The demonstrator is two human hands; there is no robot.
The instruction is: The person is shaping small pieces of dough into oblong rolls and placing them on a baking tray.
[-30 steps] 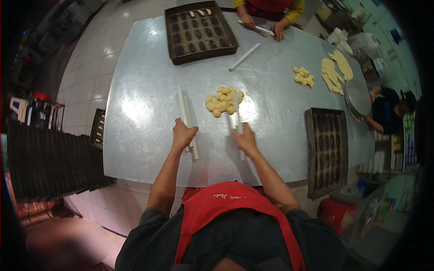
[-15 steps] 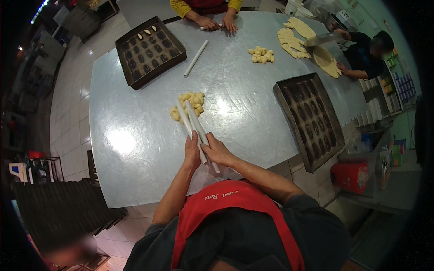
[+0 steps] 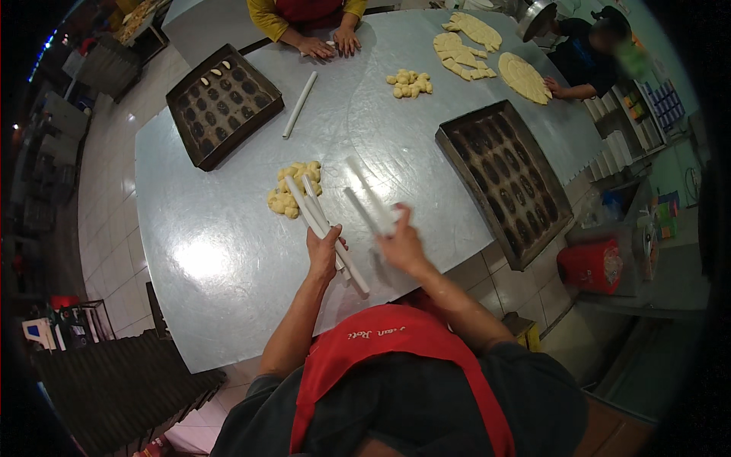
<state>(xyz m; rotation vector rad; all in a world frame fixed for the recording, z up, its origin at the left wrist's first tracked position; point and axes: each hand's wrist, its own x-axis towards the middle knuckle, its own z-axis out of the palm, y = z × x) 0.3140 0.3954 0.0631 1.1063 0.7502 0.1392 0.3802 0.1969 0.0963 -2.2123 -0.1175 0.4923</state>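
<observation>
My left hand (image 3: 324,247) is closed around two long white rods (image 3: 352,273), like thin rolling pins, held side by side. Their far ends reach over a cluster of pale yellow dough balls (image 3: 306,170) on the metal table (image 3: 228,305). To its right, my right hand (image 3: 403,244) is raised and blurred by motion. A smeared white rod (image 3: 368,183) extends from its fingers, with a grey streak beside it that may be its shadow. Another white rod (image 3: 300,105) lies alone farther off.
Dark moulded baking trays stand at the far left (image 3: 199,156) and right (image 3: 449,148); the left one holds a few dough pieces. More dough balls (image 3: 409,84) and flat dough sheets (image 3: 522,76) lie at the back. Two co-workers' hands (image 3: 346,39) (image 3: 558,89) work along the table.
My right hand has moved away from the left, lifting and swinging right with a white rod. My left hand keeps its rods. The far-right co-worker's metal container has lifted off the dough.
</observation>
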